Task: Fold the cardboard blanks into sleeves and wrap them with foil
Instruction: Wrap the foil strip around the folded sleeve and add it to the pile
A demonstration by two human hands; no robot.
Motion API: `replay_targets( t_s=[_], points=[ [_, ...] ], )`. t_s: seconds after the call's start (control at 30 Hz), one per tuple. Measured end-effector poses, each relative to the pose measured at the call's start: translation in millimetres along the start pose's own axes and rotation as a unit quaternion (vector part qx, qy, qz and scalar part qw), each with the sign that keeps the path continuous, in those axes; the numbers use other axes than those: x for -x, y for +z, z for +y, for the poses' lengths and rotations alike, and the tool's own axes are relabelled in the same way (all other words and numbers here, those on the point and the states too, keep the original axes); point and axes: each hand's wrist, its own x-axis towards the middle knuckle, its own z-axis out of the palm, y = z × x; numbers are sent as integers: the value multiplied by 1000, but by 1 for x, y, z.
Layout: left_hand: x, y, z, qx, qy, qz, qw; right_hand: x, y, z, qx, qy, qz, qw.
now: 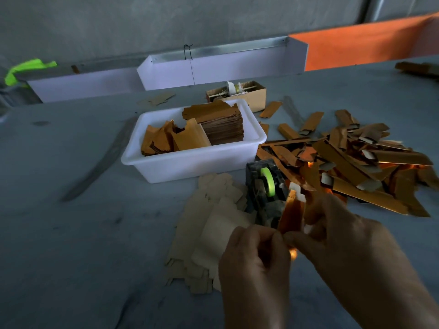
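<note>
A narrow cardboard sleeve wrapped in copper foil (pixel 291 213) stands upright between my hands, its white cardboard end poking out on top. My left hand (pixel 254 264) pinches its lower edge with thumb and fingers. My right hand (pixel 349 245) grips its right side, fingers curled round it. Flat tan cardboard blanks (pixel 211 229) lie spread on the table to the left of my hands. Wrapped foil sleeves (pixel 356 167) are heaped to the right.
A tape dispenser (pixel 264 193) with a green roll sits just behind the sleeve. A white plastic tub (pixel 190 162) holds foil sheets and stacked blanks. A small cardboard box (pixel 247 93) stands behind it. White trays line the table's back edge.
</note>
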Motion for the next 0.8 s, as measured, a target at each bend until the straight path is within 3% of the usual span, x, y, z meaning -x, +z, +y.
replay_targets(
  t_s=[0.1, 0.27, 0.37, 0.5, 0.57, 0.67, 0.73, 0.8],
  points=[
    [-4, -4, 1, 23, -36, -19, 999, 1, -5, 5, -12, 6, -2, 1000],
    [-8, -12, 10, 56, -87, -81, 991, -5, -4, 12, -174, 0, -81, 981],
    [-11, -15, 8, 40, -98, -85, 991, -7, 4, 13, -274, 12, -95, 957],
    [-16, -24, 4, 6, -129, -139, 982, -12, 11, 17, -306, 17, -127, 943],
    [-23, -31, 1, -73, -109, -101, 986, -16, 11, 18, -325, 23, -125, 937],
    [-41, -45, -11, -278, -63, -5, 958, -32, -1, 28, -394, 75, -33, 916],
    [-50, -53, -23, -412, -79, -8, 908, -48, -14, 39, -425, 88, 78, 897],
    [-56, -58, -34, -459, -123, -38, 879, -60, -22, 47, -434, 110, 171, 878]
  ],
)
